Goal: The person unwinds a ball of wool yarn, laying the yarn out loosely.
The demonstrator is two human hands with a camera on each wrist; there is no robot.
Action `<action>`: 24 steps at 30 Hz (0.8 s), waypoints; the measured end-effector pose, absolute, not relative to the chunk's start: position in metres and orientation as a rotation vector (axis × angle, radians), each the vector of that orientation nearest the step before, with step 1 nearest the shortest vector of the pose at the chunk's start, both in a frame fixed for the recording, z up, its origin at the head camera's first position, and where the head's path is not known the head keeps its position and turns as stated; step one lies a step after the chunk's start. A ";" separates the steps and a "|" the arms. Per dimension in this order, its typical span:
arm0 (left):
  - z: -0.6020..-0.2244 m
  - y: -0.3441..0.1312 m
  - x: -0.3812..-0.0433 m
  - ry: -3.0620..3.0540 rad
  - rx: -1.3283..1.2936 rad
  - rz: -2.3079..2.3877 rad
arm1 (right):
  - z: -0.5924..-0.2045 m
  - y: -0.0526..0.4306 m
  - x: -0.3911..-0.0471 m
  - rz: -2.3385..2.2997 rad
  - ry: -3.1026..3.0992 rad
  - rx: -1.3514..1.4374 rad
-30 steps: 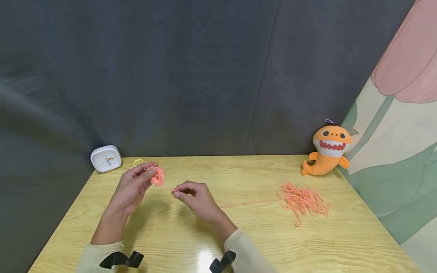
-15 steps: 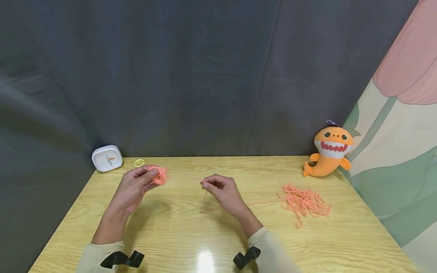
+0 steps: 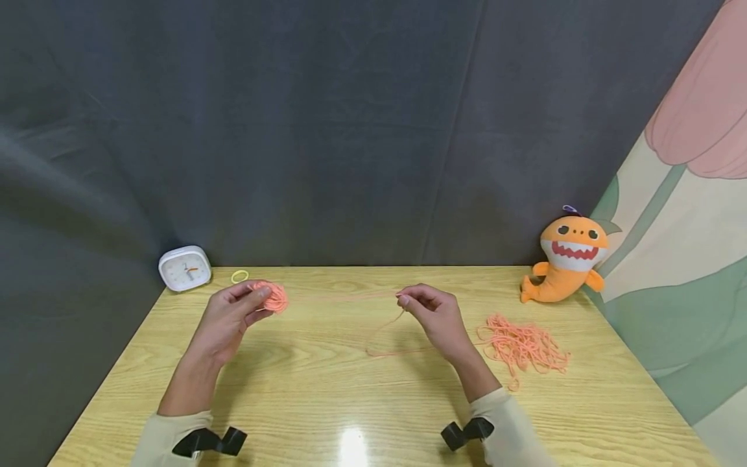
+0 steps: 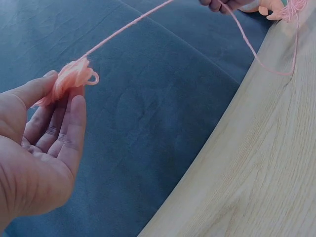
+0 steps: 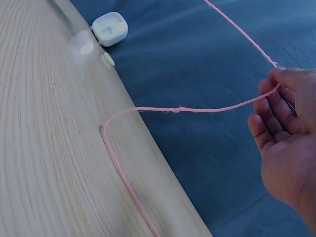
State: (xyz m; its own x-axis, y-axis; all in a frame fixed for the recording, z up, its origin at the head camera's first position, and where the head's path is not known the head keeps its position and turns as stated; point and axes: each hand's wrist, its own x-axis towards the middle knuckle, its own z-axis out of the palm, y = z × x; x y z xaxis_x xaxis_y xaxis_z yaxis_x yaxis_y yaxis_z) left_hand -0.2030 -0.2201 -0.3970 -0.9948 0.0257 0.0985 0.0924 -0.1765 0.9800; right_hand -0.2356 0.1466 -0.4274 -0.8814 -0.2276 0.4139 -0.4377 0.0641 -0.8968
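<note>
My left hand [image 3: 224, 324] holds a small wound ball of coral yarn [image 3: 275, 298] between thumb and fingertips, above the table's left part. A loose loop sticks out of the ball [image 4: 74, 79] in the left wrist view. From it a single strand of yarn [image 4: 126, 28] runs taut to my right hand [image 3: 438, 321], whose thumb and forefinger pinch it. Past the pinch the yarn strand [image 5: 180, 109] hangs in a slack curve down to the table. It leads on to a loose, tangled heap of the same yarn [image 3: 522, 344] at the right.
A white clock [image 3: 185, 268] stands at the table's back left corner, with a yellow ring [image 3: 240, 276] beside it. An orange shark plush [image 3: 563, 266] sits at the back right. A dark curtain [image 3: 350, 130] rises behind the wooden table [image 3: 303, 402].
My right hand has moved to the right and slightly away from me, drawing the strand out between the hands. The left hand stays in place with the ball turned slightly.
</note>
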 end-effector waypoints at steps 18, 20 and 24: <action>-0.395 -0.219 -0.203 -2.046 -0.237 -2.427 | -0.423 0.173 -0.234 1.884 -2.129 0.625; -0.394 -0.219 -0.203 -2.056 -0.263 -2.425 | -0.423 0.175 -0.234 1.886 -2.123 0.611; -0.394 -0.218 -0.202 -2.098 -0.260 -2.405 | -0.424 0.178 -0.235 1.888 -2.120 0.591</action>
State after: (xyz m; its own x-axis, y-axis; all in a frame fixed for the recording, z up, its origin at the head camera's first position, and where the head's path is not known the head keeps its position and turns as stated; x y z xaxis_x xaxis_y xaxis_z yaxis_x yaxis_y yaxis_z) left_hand -0.2015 -0.2181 -0.3939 -0.9850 0.1514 0.0823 0.0610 -0.1401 0.9883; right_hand -0.2347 0.1778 -0.4240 -0.8891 -0.1377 0.4364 -0.4494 0.0826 -0.8895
